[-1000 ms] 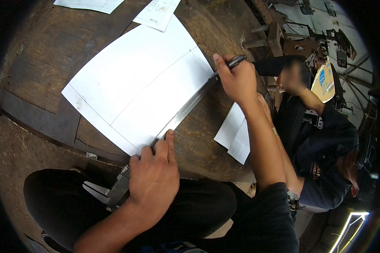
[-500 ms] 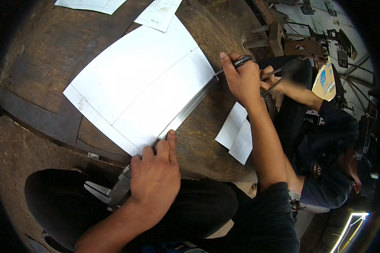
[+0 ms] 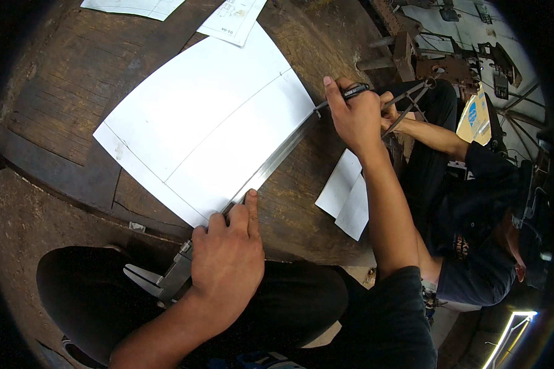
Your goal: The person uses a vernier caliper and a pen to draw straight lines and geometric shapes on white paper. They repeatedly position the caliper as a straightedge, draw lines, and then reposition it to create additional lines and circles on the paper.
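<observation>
A large white sheet (image 3: 209, 104) with thin drawn lines lies on the worn wooden table. Along its lower right edge runs the metal beam of a vernier caliper (image 3: 269, 167); the jaws stick out past the table's near edge. My left hand (image 3: 228, 252) is closed over the caliper's body, with fingers pressing the beam down beside the paper. At the beam's far end, by the sheet's right corner, my right hand (image 3: 357, 117) grips a dark pen (image 3: 356, 91). A thin dark tip shows between the hand and the corner.
Two small white papers (image 3: 345, 200) lie beside my right forearm. Printed sheets (image 3: 231, 21) overlap the large sheet's far end. At the right, close to my right hand, a seated co-worker's hand (image 3: 388, 114) holds a thin metal-rod tool (image 3: 412, 98). Rusty metal parts (image 3: 406, 55) stand beyond.
My hands, the caliper and the large sheet stay nearly still. The co-worker's arm and the metal-rod tool have shifted, and more of the tool shows.
</observation>
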Demonstrator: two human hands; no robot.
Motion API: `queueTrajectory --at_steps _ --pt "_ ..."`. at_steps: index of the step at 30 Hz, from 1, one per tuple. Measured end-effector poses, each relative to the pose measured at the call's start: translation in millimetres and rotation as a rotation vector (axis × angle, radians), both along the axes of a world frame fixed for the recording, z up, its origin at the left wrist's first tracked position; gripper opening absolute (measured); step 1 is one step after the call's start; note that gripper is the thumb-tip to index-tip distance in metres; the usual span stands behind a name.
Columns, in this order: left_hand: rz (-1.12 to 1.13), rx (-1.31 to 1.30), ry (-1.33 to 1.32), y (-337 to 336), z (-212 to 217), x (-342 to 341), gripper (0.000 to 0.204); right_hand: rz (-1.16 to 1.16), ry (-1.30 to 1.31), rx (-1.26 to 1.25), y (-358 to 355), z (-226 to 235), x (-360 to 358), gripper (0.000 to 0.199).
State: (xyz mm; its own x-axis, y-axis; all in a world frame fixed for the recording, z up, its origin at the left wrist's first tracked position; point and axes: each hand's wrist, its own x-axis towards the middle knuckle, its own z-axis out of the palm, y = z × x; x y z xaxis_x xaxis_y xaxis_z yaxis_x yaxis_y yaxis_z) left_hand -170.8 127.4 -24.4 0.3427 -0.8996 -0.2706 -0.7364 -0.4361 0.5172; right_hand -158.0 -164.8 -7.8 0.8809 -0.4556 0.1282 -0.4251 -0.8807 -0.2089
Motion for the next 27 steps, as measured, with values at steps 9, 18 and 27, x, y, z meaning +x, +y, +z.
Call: queueTrajectory --at_steps 9,18,27 --pt "0.004 0.030 0.045 -1.1 2.9 1.2 0.070 -0.017 0.047 0.033 9.1 3.3 -6.5 0.041" --pt "0.015 0.084 0.074 -2.5 4.1 -1.0 0.082 0.086 0.043 0.233 54.9 5.8 -16.9 0.034" --pt "0.020 0.085 0.038 -2.4 2.5 -3.1 0.080 -0.019 0.054 0.274 70.2 9.9 -16.7 0.032"
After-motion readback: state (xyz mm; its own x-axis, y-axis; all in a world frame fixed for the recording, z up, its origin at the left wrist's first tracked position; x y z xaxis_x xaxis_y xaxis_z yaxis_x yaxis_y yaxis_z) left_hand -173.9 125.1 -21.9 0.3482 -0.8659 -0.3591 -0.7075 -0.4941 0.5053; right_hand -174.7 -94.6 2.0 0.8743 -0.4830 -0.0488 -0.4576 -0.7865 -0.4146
